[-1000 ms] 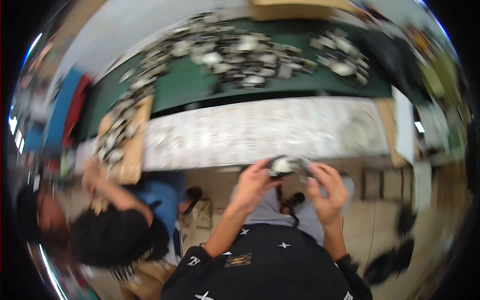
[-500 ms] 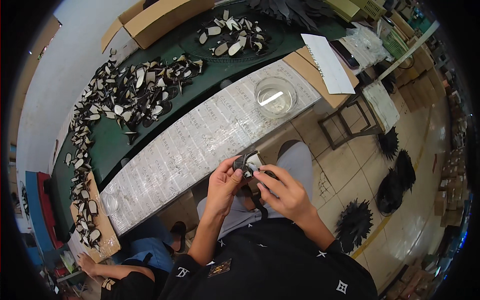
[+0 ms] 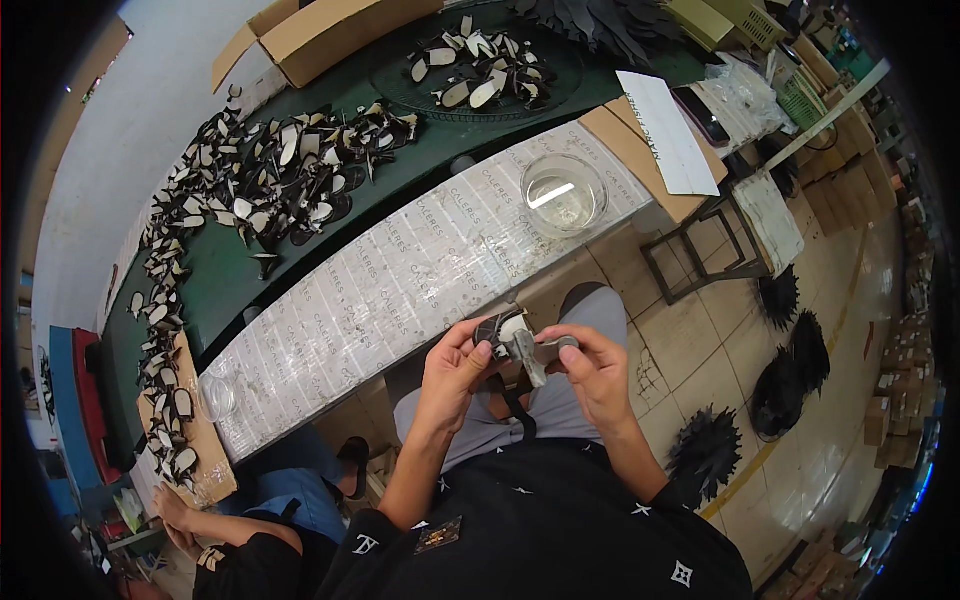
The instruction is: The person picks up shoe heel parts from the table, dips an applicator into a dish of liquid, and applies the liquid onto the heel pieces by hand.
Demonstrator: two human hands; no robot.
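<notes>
In front of my lap, my left hand (image 3: 452,375) is closed on a small black piece with a pale, off-white face (image 3: 497,328); its exact kind is not clear. From the piece's right side a thin grey flap (image 3: 530,360) hangs down. My right hand (image 3: 600,375) pinches the rounded grey end (image 3: 566,342) of a strip, thumb on top. That strip reaches toward the flap, and I cannot tell whether the two are joined. Similar black pieces with pale oval faces (image 3: 290,150) lie heaped on the green table.
A plastic-wrapped bench board (image 3: 400,260) runs before me, bearing a clear round bowl (image 3: 563,195) and a smaller clear container (image 3: 217,397). Cardboard and a phone (image 3: 700,116) lie beyond. Toothed black bundles (image 3: 706,450) rest on the floor at right. A co-worker's hand (image 3: 172,508) is at lower left.
My right hand has moved right, away from the piece, drawing the grey strip out to the side. The grey flap now shows below the piece. My left hand keeps its hold.
</notes>
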